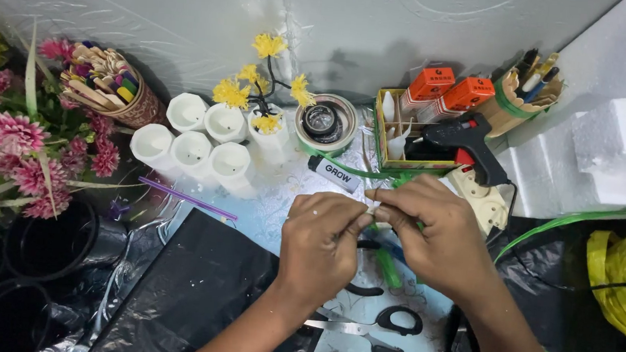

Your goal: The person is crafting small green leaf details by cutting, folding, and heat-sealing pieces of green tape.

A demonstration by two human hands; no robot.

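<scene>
My left hand [320,238] and right hand [434,236] meet fingertip to fingertip above the patterned table [273,203], both pinching a small pale piece [370,213] between them. Black-handled scissors [382,339] lie just below my wrists; a black glue gun [470,143] rests beyond.

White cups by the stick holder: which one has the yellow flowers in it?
The white cup at the right end of the back row, nearest the tape roll. It alone holds the yellow flower sprig; the others show nothing inside.
</scene>
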